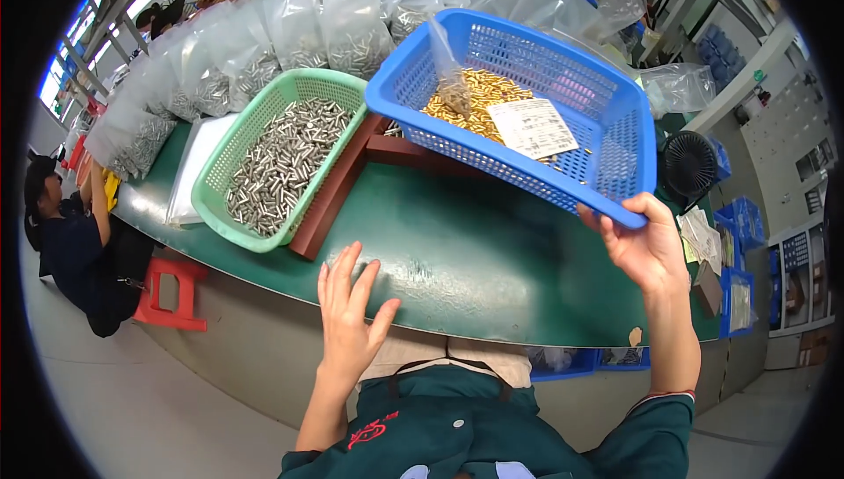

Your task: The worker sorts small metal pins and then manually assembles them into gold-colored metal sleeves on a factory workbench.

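My right hand (646,246) grips the near right corner of a blue perforated basket (519,171), thumb over the rim. Inside lie many small gold-coloured metal pins (488,92), a small clear bag (450,83) with parts in its tip, and a white printed paper slip (534,127). The basket's left side overlaps the edge of a light green basket (215,185), which is full of silver metal pins (290,163). Over the near table edge, my left hand (352,303) is open, fingers spread, touching nothing that I can see.
A reddish-brown bar frame (338,189) lies on the green table (422,250) beside the green basket. Clear bags of metal parts (352,35) line the far edge. A black fan (688,165) stands at right. Another person (70,242) sits at left near a red stool (171,294).
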A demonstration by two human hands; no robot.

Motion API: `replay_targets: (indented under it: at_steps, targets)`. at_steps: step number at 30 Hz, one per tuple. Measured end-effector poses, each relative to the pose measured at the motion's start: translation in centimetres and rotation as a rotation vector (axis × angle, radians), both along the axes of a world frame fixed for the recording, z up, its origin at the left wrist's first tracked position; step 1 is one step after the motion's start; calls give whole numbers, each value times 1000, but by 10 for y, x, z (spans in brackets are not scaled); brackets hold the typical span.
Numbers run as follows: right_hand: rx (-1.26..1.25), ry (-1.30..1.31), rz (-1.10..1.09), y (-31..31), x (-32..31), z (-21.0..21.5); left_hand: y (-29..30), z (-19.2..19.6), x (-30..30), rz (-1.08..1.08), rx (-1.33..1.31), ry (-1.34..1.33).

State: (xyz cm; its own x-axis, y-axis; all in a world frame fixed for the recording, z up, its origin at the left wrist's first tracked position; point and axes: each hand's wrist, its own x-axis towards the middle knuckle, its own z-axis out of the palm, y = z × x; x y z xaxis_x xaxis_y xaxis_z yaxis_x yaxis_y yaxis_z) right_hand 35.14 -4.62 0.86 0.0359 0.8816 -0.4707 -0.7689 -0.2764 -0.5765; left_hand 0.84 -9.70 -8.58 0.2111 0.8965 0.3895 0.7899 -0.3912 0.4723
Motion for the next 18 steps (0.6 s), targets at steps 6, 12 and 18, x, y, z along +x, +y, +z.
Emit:
replay_targets:
  at_steps: [6,12,18]
  targets:
    - [69,58,66,34,-8,-10,-5,-11,31,-19,12,-19]
    - [44,102,60,53,-18,-21,-3,-22,39,-23,1,-25]
    - [-5,129,46,52,-22,-29,-1,-26,39,-45,0,-17]
